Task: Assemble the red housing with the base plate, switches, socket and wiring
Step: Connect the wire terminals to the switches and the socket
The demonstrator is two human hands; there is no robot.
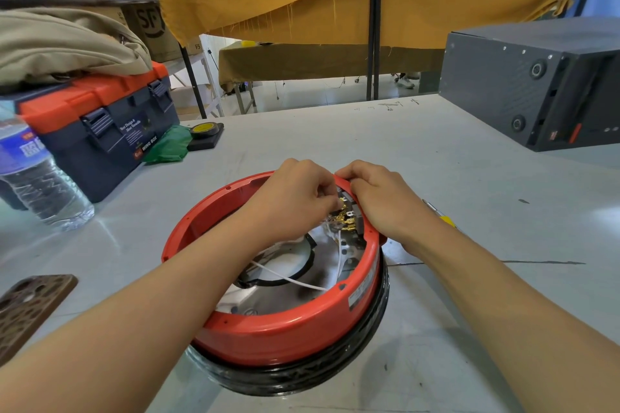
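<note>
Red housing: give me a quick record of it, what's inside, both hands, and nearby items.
housing: red housing, open side up on the grey table
inside: brass terminals, white wire, metal plate
left hand: left hand pinching at the terminals
right hand: right hand gripping the far rim
nearby: toolbox, water bottle, tape roll

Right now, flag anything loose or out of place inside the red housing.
A white wire lies slack across the metal base plate of the red housing, far end unseen. Otherwise nothing stands out.
</note>
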